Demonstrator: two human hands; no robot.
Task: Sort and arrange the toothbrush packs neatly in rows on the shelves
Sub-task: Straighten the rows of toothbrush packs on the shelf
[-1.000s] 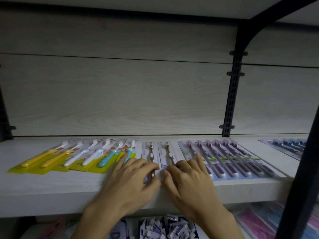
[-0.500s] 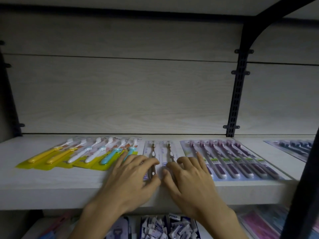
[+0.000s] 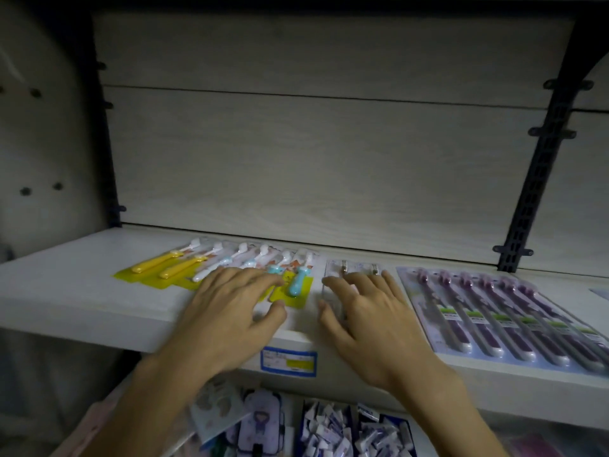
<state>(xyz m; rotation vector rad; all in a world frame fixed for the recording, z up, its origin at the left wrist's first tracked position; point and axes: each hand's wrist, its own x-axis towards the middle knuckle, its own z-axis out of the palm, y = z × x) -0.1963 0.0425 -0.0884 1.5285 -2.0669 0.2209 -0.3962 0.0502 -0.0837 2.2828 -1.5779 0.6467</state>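
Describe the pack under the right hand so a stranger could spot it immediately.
Start at the white shelf with the blue price label on its front edge. Just right of that label, the right hand lies flat on the clear two-brush pack. It sits between the yellow-backed packs and the purple-brush row, the only pale, near-colourless one.

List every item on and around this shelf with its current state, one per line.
left hand: flat, fingers spread on the yellow packs
right hand: flat on the clear packs
yellow packs: lying flat, overlapped, fanned at a slant
clear packs: flat, side by side, partly covered
purple packs: flat, overlapped in a row, untouched
price label: stuck on the shelf's front edge
shelf: left end bare
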